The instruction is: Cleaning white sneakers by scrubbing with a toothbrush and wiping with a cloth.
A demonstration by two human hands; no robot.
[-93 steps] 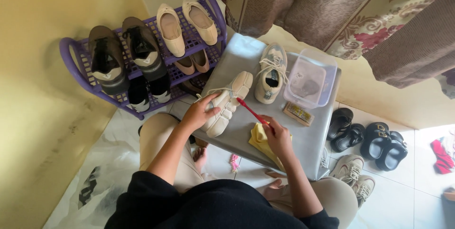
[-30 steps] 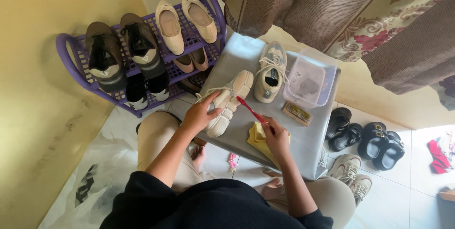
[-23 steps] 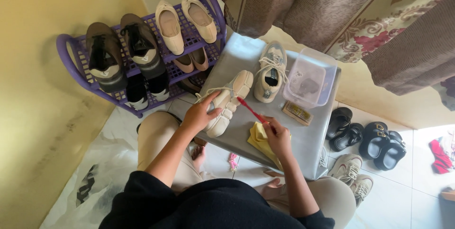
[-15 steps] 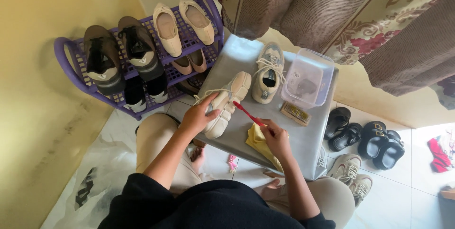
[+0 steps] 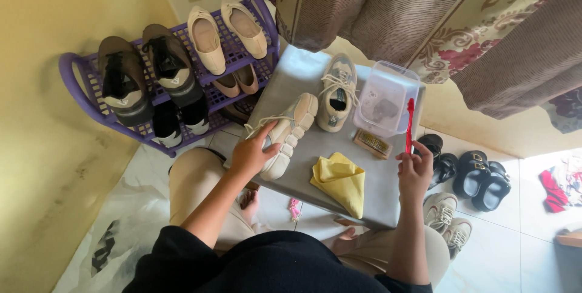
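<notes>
My left hand [image 5: 253, 154] grips a beige sneaker [image 5: 288, 133] lying on its side on a low grey table [image 5: 339, 147]. My right hand [image 5: 415, 170] holds a red toothbrush [image 5: 410, 124] upright at the table's right edge, its head up by a clear plastic tub [image 5: 386, 99]. A second beige sneaker [image 5: 337, 91] stands on the table beside the tub. A folded yellow cloth [image 5: 341, 180] lies on the table between my hands, with a small wooden scrub brush [image 5: 372, 144] just behind it.
A purple shoe rack [image 5: 160, 96] with several pairs stands at the left against a yellow wall. Black sandals [image 5: 483, 179] and light sneakers [image 5: 444, 218] lie on the tiled floor to the right. Patterned curtains [image 5: 424, 20] hang behind the table.
My right hand has lifted the red toothbrush off the sneaker and swung it right, toward the plastic tub. The yellow cloth is now uncovered. My left hand stays on the sneaker.
</notes>
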